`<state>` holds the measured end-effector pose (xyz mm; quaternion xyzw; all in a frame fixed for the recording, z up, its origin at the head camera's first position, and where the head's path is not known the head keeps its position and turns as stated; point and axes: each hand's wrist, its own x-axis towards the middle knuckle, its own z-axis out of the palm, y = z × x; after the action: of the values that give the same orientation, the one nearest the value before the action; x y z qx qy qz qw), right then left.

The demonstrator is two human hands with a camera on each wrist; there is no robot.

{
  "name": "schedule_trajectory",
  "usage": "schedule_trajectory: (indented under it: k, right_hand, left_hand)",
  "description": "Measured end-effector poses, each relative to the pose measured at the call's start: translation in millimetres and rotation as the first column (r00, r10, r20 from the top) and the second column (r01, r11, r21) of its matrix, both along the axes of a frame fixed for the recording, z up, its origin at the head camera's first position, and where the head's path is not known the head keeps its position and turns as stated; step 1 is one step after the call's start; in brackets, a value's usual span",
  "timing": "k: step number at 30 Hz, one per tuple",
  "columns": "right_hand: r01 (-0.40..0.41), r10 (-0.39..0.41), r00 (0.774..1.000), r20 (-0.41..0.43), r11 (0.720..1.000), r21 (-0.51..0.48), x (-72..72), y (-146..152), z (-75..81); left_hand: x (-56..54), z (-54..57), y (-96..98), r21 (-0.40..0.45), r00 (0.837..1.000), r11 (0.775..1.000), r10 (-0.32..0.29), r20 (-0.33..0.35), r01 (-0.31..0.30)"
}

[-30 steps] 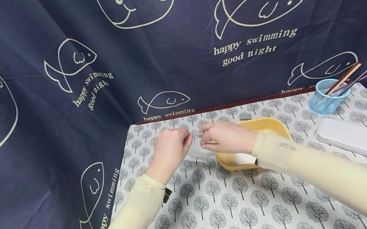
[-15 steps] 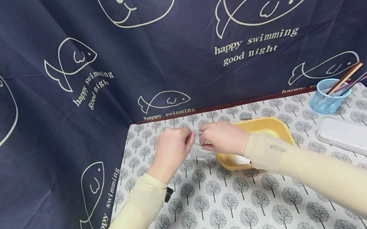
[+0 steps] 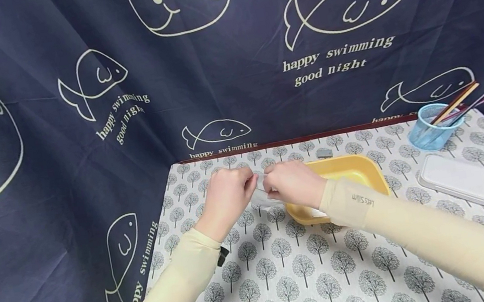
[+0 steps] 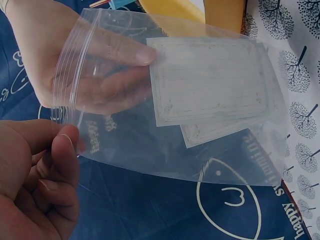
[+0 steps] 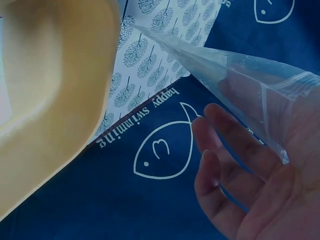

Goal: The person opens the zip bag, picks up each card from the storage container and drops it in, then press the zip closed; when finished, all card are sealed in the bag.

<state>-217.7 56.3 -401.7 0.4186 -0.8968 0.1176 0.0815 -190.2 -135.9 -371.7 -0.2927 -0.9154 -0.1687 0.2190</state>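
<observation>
A clear zip bag (image 4: 145, 155) with white bordered cards (image 4: 210, 80) in it is stretched between both hands. At one end of the ribbed zip edge, the left hand (image 4: 40, 175) pinches the plastic between thumb and finger. The right hand (image 4: 55, 55) holds the bag near the zip's other end; some of its fingers show through the plastic. In the right wrist view, the right hand (image 5: 250, 175) has several bent fingers in front of the bag, its thumb hidden. From the head, the left hand (image 3: 226, 190) and right hand (image 3: 294, 179) are close together.
A yellow tray (image 3: 370, 167) lies just beyond and beside the right hand, with something white partly seen in it. A small grey block (image 3: 324, 153) is behind it. To the right are a white case (image 3: 480, 184) and a blue mesh cup (image 3: 431, 134) of pencils.
The right hand and forearm have shifted slightly left and turned a little, still at the bag. The left hand has barely moved.
</observation>
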Motion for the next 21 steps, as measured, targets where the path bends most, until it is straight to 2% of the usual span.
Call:
schedule_trajectory:
  k: [16, 19, 21]
  right_hand:
    - [-0.025, 0.022, 0.998, -0.056, 0.998, -0.055, 0.9, 4.5, 1.2]
    - [-0.046, 0.042, 0.998, -0.056, 0.996, -0.074, 0.1, 7.2, 2.5]
    - [-0.053, 0.051, 0.998, -0.024, 0.994, -0.099, -0.7, 10.3, 3.5]
  left_hand:
    - [-0.2, -0.8, -1.9, -0.01, 1.0, 1.0, 0.008, -0.016, -0.008]
    - [-0.8, -1.2, -2.4, -0.017, 1.0, 1.0, 0.009, -0.02, -0.01]
    - [-1.6, -1.5, -2.6, -0.02, 1.0, 1.0, 0.008, -0.024, -0.008]
